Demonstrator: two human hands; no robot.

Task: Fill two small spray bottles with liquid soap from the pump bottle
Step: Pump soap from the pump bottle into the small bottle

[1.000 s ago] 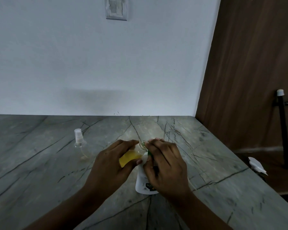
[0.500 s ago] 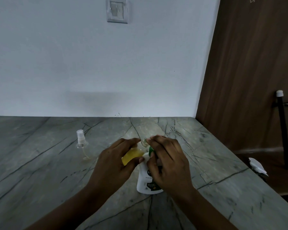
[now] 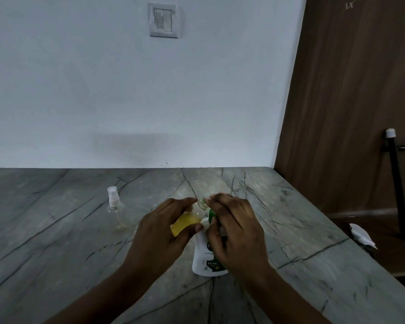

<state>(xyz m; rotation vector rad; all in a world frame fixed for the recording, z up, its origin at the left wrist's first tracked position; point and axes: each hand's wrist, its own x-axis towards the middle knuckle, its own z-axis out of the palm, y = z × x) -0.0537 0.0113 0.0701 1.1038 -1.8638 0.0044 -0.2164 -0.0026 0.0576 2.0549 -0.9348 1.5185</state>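
My left hand (image 3: 164, 232) grips a small clear spray bottle (image 3: 189, 219) partly full of yellow soap, tilted with its open neck up and to the right. My right hand (image 3: 234, 232) lies over the green pump head of the white pump bottle (image 3: 205, 258), fingers curled around it; the nozzle sits by the small bottle's neck. The pump bottle stands on the grey marble counter (image 3: 56, 242). A second small clear spray bottle (image 3: 114, 204) with a white sprayer cap stands to the left, apart from both hands.
A white wall with a switch plate (image 3: 163, 19) rises behind the counter. A brown wooden panel (image 3: 348, 101) lies to the right. Past the counter's right edge are a black pole (image 3: 398, 183) and a white scrap (image 3: 361, 235).
Both hands, the held bottle and the pump bottle keep the same pose. The view has shifted slightly; nothing else has moved.
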